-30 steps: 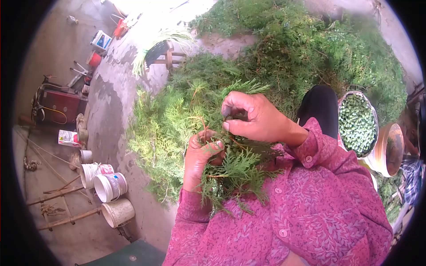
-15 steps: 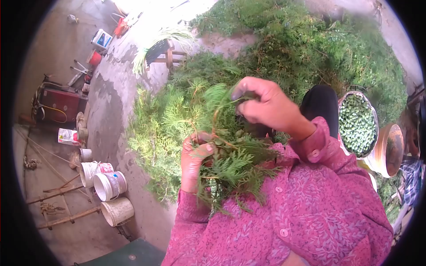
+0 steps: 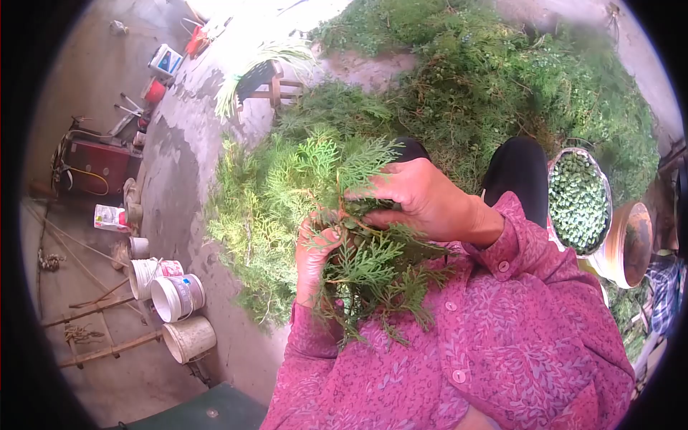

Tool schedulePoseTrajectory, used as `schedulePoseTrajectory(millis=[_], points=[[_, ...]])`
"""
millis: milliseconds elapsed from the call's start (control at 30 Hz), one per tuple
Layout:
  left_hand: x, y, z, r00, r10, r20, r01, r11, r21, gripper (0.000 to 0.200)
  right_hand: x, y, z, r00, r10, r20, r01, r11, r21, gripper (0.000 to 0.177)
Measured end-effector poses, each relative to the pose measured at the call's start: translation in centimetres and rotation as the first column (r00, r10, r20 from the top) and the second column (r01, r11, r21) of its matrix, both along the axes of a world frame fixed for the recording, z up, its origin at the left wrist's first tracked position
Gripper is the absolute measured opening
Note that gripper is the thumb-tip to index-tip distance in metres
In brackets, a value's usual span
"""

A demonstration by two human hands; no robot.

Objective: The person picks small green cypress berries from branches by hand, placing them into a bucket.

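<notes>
Standing near the right knee, a bucket holds green pieces.

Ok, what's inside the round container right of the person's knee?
The round container is filled with small green pieces, probably picked seed cones. Whatever lies beneath that top layer, including the bottom, is covered.

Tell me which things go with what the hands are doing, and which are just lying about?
Part of the work, it seems:
- left hand, holding leafy sprigs
- right hand, at those sprigs
- green branch pile
- probably the container of small green pieces

Probably just lying about:
- white buckets
- dark red box
</notes>
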State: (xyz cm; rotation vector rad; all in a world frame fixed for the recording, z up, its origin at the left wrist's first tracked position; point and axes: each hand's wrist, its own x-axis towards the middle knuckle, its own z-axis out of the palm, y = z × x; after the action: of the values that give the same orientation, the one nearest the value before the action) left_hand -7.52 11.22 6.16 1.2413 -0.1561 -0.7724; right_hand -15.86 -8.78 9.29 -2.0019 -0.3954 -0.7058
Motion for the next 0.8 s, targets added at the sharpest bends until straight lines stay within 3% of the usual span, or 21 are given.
schedulePoseTrajectory(millis=[167, 233, 267, 333, 367, 433, 467, 500, 533, 567, 600, 633, 667, 700, 733, 767, 800], points=[[-0.1, -0.3, 0.2, 0.999, 0.024, 0.048, -0.027, 0.998, 0.061, 0.046, -0.7, 0.1, 0.4, 0.996, -0.091, -0.007, 0.089, 0.979, -0.184, 0.014], [0.1, 0.0, -0.4, 0.999, 0.007, 0.032, -0.010, 0.995, 0.103, 0.049, -1.0, 0.0, 0.6, 0.977, -0.166, -0.136, 0.104, 0.920, -0.378, 0.028], [0.0, 0.2, -0.7, 0.999, 0.035, 0.034, -0.037, 0.998, 0.059, 0.047, -0.8, 0.3, 0.3, 0.977, -0.166, -0.136, 0.104, 0.920, -0.377, 0.028], [-0.2, 0.1, -0.6, 0.997, 0.063, 0.035, -0.064, 0.998, 0.015, 0.046, 0.0, 1.2, -0.9, 0.969, -0.243, 0.049, 0.248, 0.962, -0.118, 0.011], [-0.4, -0.2, 0.0, 0.996, 0.074, 0.059, -0.077, 0.996, 0.048, 0.046, 0.1, 1.1, -1.3, 0.969, -0.243, 0.048, 0.247, 0.962, -0.118, 0.011], [-0.3, 0.0, 0.3, 0.993, 0.084, 0.084, -0.091, 0.993, 0.081, 0.045, 0.4, 0.2, -1.9, 0.904, -0.396, 0.162, 0.428, 0.843, -0.327, 0.013], [0.0, 0.6, 0.1, 0.991, 0.006, 0.133, -0.015, 0.998, 0.068, 0.046, 0.1, -0.7, -1.0, 0.881, -0.470, 0.052, 0.472, 0.870, -0.143, 0.009], [0.1, 1.0, -0.2, 0.981, -0.072, 0.180, 0.062, 0.996, 0.059, 0.048, -0.3, -0.9, -0.1, 0.880, -0.472, 0.050, 0.474, 0.869, -0.144, 0.009], [-0.2, 1.2, -0.4, 0.983, -0.044, 0.177, 0.033, 0.998, 0.062, 0.049, -0.6, -1.1, 0.8, 0.943, -0.268, -0.197, 0.296, 0.946, 0.132, 0.010], [-0.4, 1.2, -0.5, 0.984, -0.045, 0.174, 0.034, 0.997, 0.065, 0.049, -1.0, -1.2, 1.6, 0.932, 0.015, -0.361, 0.154, 0.888, 0.434, 0.012], [-0.4, 1.2, -0.5, 0.982, 0.019, 0.186, -0.036, 0.995, 0.088, 0.046, -1.8, -1.7, 2.4, 0.809, 0.454, -0.374, 0.026, 0.607, 0.794, 0.014], [-0.5, 0.9, -0.4, 0.976, 0.084, 0.201, -0.107, 0.989, 0.106, 0.043, -2.0, -1.9, 1.7, 0.809, 0.453, -0.375, 0.025, 0.610, 0.792, 0.014], [-1.2, 0.4, 0.7, 0.983, 0.126, 0.131, -0.116, 0.990, -0.084, 0.040, -1.9, -1.7, 1.2, 0.826, 0.485, -0.286, -0.040, 0.558, 0.829, 0.016], [-1.0, 0.5, -0.1, 0.983, 0.128, 0.130, -0.118, 0.989, -0.085, 0.040, -1.9, -1.4, 1.0, 0.837, 0.512, -0.195, -0.106, 0.500, 0.860, 0.020], [-0.5, 0.6, -1.5, 0.994, 0.103, 0.049, -0.092, 0.977, -0.191, 0.040, -2.5, -1.6, 1.2, 0.682, 0.723, -0.106, 0.050, 0.099, 0.994, 0.015], [-0.2, 0.5, -1.9, 0.997, 0.066, -0.027, -0.071, 0.952, -0.296, 0.039, -2.4, -1.5, 0.7, 0.683, 0.723, -0.104, 0.049, 0.097, 0.994, 0.015], [-0.2, 0.9, -0.6, 0.988, 0.044, 0.147, -0.047, 0.999, 0.015, 0.039, -2.2, -1.4, -0.2, 0.676, 0.701, -0.228, 0.060, 0.256, 0.965, 0.015]])
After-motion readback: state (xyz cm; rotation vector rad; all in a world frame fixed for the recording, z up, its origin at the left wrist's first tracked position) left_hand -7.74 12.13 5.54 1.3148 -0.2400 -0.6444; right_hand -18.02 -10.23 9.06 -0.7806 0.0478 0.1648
